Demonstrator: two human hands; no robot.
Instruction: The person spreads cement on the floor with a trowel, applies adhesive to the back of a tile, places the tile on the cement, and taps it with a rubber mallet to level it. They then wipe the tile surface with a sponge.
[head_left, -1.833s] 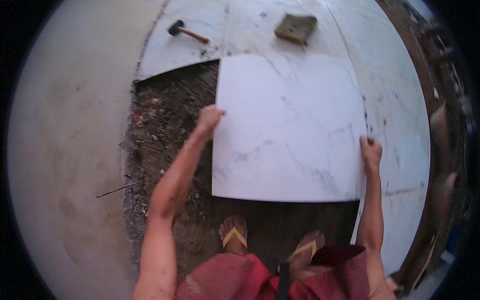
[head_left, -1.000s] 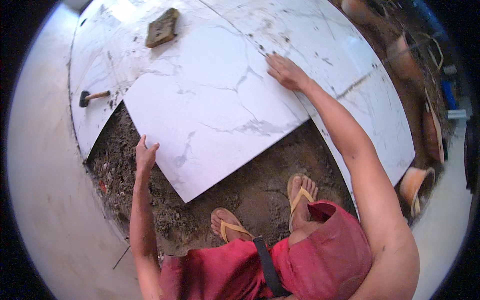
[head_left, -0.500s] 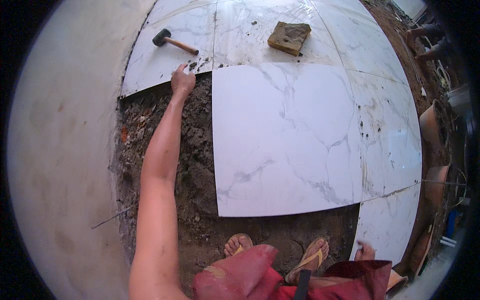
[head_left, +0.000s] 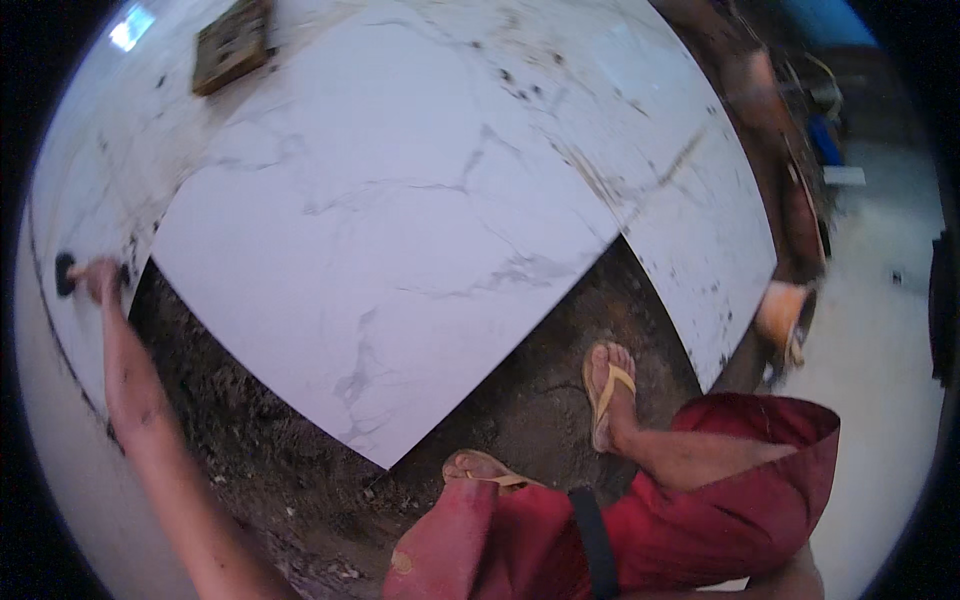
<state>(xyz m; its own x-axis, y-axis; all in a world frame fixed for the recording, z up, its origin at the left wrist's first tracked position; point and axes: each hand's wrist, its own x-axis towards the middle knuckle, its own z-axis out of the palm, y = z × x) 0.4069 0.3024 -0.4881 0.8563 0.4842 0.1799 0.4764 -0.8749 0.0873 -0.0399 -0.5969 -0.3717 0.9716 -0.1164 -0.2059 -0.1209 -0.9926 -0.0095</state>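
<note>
Left hand (head_left: 103,282) curled round handle of mallet (head_left: 66,275), left of white tile (head_left: 390,240) lying mid-scene. Right hand unseen, cannot tell. Grip firmly; lift clear of tile edge.

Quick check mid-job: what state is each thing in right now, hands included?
Hammer: gripped by the handle; lifted or resting, unclear
Left hand: closed on that handle
Right hand: out of view
Large white tile: no hand on it
Dark soil: uncovered
Block: resting on floor tiles
Floor tiles: specked with dirt
Sandals: worn
</note>
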